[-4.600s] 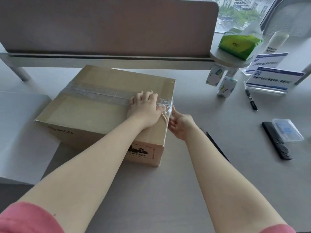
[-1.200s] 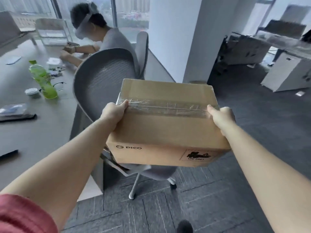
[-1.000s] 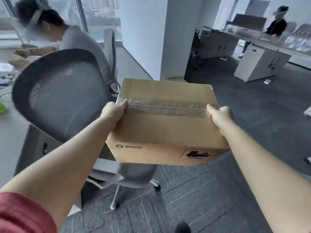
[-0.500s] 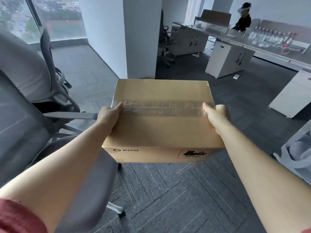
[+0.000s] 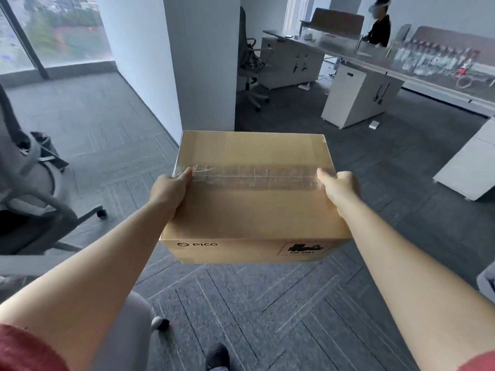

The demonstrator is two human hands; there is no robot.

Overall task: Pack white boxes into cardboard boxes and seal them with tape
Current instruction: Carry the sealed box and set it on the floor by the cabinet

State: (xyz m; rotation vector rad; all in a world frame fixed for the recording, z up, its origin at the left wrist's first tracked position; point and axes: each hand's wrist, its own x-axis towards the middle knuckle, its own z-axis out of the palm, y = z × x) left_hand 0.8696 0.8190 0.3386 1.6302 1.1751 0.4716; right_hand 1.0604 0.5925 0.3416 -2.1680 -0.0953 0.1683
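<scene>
A closed brown cardboard box (image 5: 254, 207) hangs in the air in front of me, above the carpet. A strip of clear tape (image 5: 254, 176) runs across its top from side to side. My left hand (image 5: 168, 191) grips the box's left side, thumb on the top edge at the tape's end. My right hand (image 5: 338, 190) grips the right side the same way. The fingers under and behind the box are hidden. No white boxes show.
A grey office chair (image 5: 29, 183) stands at the left. A white pillar (image 5: 171, 57) rises straight ahead behind the box. White cabinets (image 5: 356, 97) and long desks stand at the right, with a person (image 5: 379, 22) far back. Dark carpet (image 5: 267, 303) lies below.
I lifted the taped box off the desk and turned right with it; the desk and seated person have left view. Both hands keep the same grip.
</scene>
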